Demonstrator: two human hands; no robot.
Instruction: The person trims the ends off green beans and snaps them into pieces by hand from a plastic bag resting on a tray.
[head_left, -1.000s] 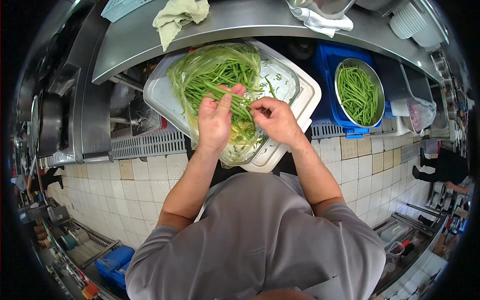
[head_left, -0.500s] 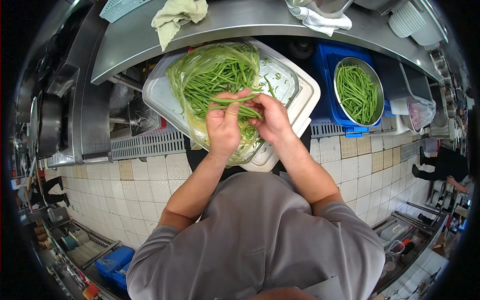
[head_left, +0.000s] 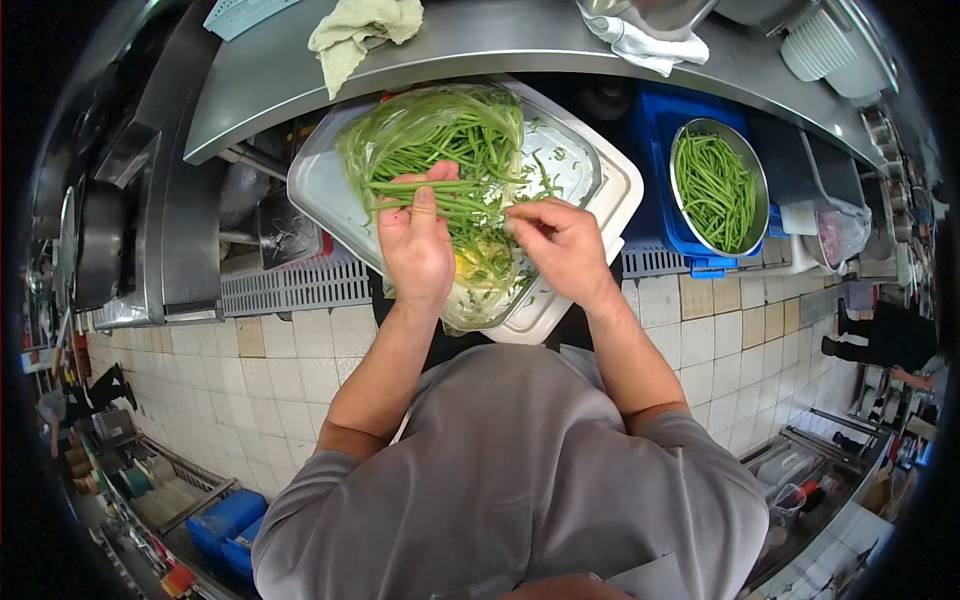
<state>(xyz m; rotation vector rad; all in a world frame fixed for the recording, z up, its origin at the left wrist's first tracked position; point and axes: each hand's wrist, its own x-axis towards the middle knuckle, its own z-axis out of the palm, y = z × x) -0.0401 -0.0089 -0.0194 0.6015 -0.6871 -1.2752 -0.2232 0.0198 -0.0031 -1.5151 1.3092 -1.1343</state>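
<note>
My left hand [head_left: 416, 240] is closed on a few green beans [head_left: 456, 188], its thumb pressing across them so that they lie roughly level. To its right is my right hand [head_left: 562, 248], thumb and fingertips pinched together close to the beans' ends; whatever is between them is too small to make out. Just beyond both hands a clear plastic bag [head_left: 385, 125] full of green beans lies open on a metal tray [head_left: 583, 180]. Bits of trimmed bean are scattered on the tray, which rests on a white plastic bin lid [head_left: 622, 200].
A steel bowl [head_left: 766, 195] of green beans stands on a blue bin [head_left: 652, 130] at the right. Above runs a steel counter [head_left: 490, 40] with a pale cloth [head_left: 362, 35] and a white cloth [head_left: 640, 42]. Other people's legs show at both far sides.
My hands have moved apart: the left went left with its beans, and the right drew right and slightly down, off the beans.
</note>
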